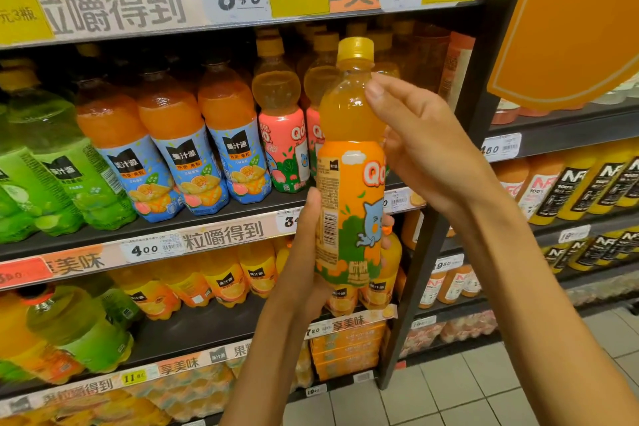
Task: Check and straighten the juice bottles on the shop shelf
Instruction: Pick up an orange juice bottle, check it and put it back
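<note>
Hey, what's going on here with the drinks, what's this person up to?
A person is standing at a shop shelf of juice bottles and has one orange juice bottle off the shelf, held upright in front of it. The left hand grips the lower labelled part, and the right hand holds it near the shoulder, below the yellow cap. The label's side panel and barcode face the camera, so the bottle looks to be under inspection.

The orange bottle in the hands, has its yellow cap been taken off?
No, the yellow cap sits on top of the orange bottle, which the left hand and right hand hold upright.
</note>
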